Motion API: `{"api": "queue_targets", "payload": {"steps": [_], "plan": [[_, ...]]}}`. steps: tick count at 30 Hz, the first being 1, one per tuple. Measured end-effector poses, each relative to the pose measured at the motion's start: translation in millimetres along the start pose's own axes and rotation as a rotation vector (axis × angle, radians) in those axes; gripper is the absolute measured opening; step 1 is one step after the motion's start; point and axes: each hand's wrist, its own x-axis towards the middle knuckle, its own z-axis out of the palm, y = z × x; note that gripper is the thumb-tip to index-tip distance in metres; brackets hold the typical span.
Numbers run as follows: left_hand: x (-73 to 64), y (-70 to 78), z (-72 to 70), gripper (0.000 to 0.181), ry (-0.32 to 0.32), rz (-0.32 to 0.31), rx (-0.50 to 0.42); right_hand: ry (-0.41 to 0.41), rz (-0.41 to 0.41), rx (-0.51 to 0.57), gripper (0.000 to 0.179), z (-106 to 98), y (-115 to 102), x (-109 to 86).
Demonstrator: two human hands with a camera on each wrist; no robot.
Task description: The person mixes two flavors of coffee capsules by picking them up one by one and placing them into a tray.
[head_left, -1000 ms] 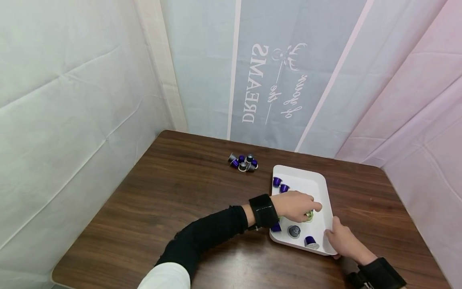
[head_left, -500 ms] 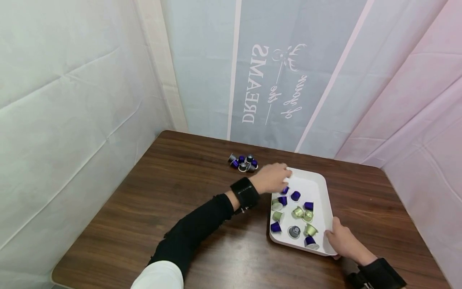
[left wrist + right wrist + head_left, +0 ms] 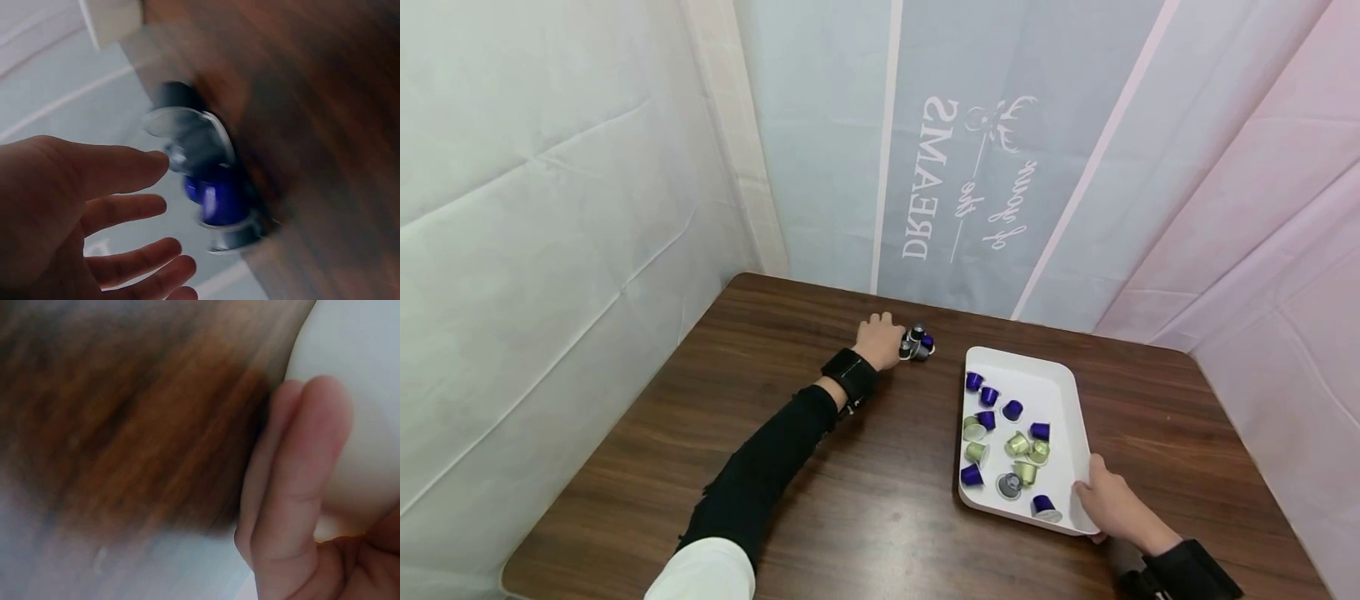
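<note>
My left hand (image 3: 881, 341) is at the left side of a small pile of coffee capsules (image 3: 922, 350), hiding part of it. In the left wrist view the fingers are spread with nothing between them, and a blue capsule (image 3: 224, 201) and dark grey ones lie just past the fingertips, blurred. My right hand (image 3: 1115, 502) grips the near right corner of a white tray (image 3: 1060, 392), thumb over the rim. Inside the tray lie several blue capsules (image 3: 1012, 410), several green capsules (image 3: 1018, 443) and one grey capsule (image 3: 1009, 486).
The brown wooden table (image 3: 760, 417) reaches back to a hanging printed cloth (image 3: 955, 167). White cloth (image 3: 550, 208) hangs along the left side and pinkish cloth (image 3: 1285, 250) along the right.
My left hand has moved from over the tray, left and back to the capsule pile. A green capsule at the tray's near end has shifted slightly. The right hand keeps its hold.
</note>
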Motion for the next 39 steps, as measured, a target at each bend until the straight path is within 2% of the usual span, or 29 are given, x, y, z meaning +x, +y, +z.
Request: {"api": "queue_targets", "payload": {"steps": [3,6,18,27,32,39], "plan": [[-0.3,-5.8,6.5,0.036,-0.047,-0.015,0.015,-0.005,-0.003,0.0,0.037,0.0,1.1,0.3],[-0.2,-8.6,11.8,0.037,-0.068,-0.016,0.007,-0.007,0.0,0.007,0.038,-0.3,1.7,0.6],[-3.7,-14.6,22.9,0.043,-0.032,-0.007,-0.041,-0.008,0.005,0.007,0.037,0.0,1.9,0.9],[-4.9,-17.2,29.7,0.052,-0.085,-0.026,-0.032,-0.013,0.007,-0.001,0.037,-0.3,1.9,0.7],[-9.1,-17.5,30.0,0.043,-0.065,-0.016,-0.056,-0.014,0.008,-0.004,0.037,-0.5,1.6,0.6],[-14.0,-19.9,26.8,0.015,0.025,0.014,-0.076,-0.014,0.007,-0.001,0.037,-0.6,1.3,0.4]]}}
